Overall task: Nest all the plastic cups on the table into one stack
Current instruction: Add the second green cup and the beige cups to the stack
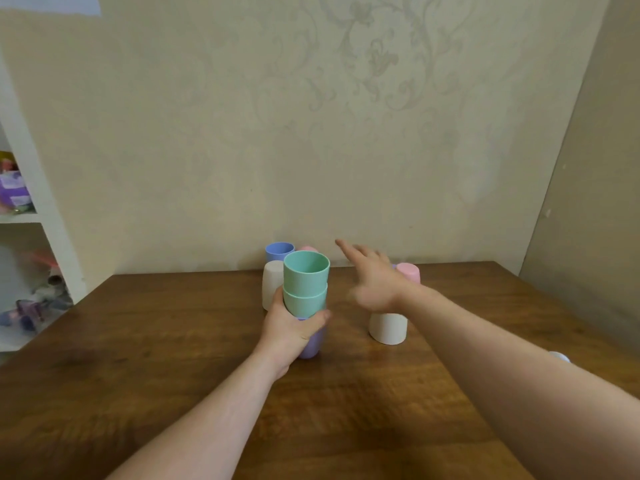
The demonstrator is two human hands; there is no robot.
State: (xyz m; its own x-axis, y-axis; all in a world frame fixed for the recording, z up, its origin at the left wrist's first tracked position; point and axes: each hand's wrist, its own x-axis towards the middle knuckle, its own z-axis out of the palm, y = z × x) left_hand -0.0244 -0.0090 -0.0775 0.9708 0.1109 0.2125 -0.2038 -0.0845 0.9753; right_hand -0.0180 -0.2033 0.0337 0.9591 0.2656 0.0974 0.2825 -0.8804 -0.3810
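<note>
Upright, two green cups nested in a purple cup, left hand grasping; right hand released.

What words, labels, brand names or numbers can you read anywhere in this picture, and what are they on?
None can be read.
The stack of cups in the left hand: plain, no print.
The loose cups, such as the white cup and the pink cup: plain.
The purple package on the shelf: too blurred to tell if it carries text.
The wall: an ornament pattern only, no writing.
</note>
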